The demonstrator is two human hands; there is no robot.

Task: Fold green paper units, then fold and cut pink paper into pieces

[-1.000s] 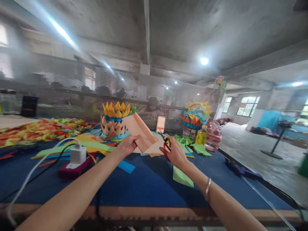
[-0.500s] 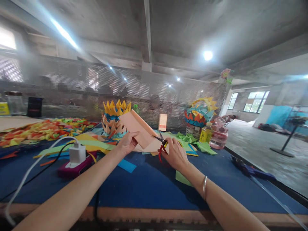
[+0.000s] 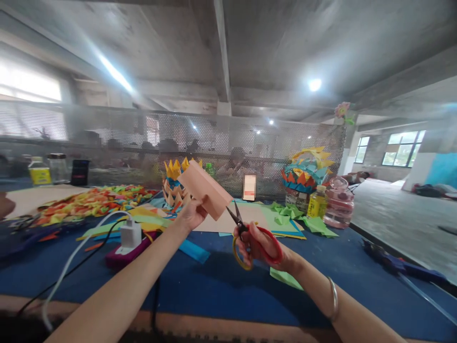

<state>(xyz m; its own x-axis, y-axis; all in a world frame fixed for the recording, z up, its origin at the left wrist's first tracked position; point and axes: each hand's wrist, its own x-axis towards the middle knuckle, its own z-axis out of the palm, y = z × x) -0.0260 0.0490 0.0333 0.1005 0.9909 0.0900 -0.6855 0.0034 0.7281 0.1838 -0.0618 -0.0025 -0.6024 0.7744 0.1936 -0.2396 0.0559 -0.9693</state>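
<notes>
My left hand [image 3: 194, 214] pinches a folded peach-coloured paper [image 3: 207, 190] by its lower left side, lifted above the table. My right hand [image 3: 255, 245] is closed on scissors [image 3: 241, 226] with red and yellow handles. The blades stand apart, their tips just beside the paper's lower right corner. Beneath and behind lie flat peach and green sheets [image 3: 246, 217]. A blue paper strip [image 3: 194, 251] rests on the blue table [image 3: 185, 290] near my left wrist.
Folded-paper baskets [image 3: 174, 183] [image 3: 303, 178] stand behind. Right of them are a yellow-labelled bottle [image 3: 317, 204] and a pink bottle [image 3: 338, 205]. Left are a paper-piece pile [image 3: 93, 202], a white charger [image 3: 130, 234] on a purple power strip [image 3: 117, 257], and cables. A glue gun [image 3: 396, 262] lies right.
My right hand has turned and drawn back toward me with the scissors, whose blades now point up and left. The view has shifted left, and part of another hand shows at the left edge.
</notes>
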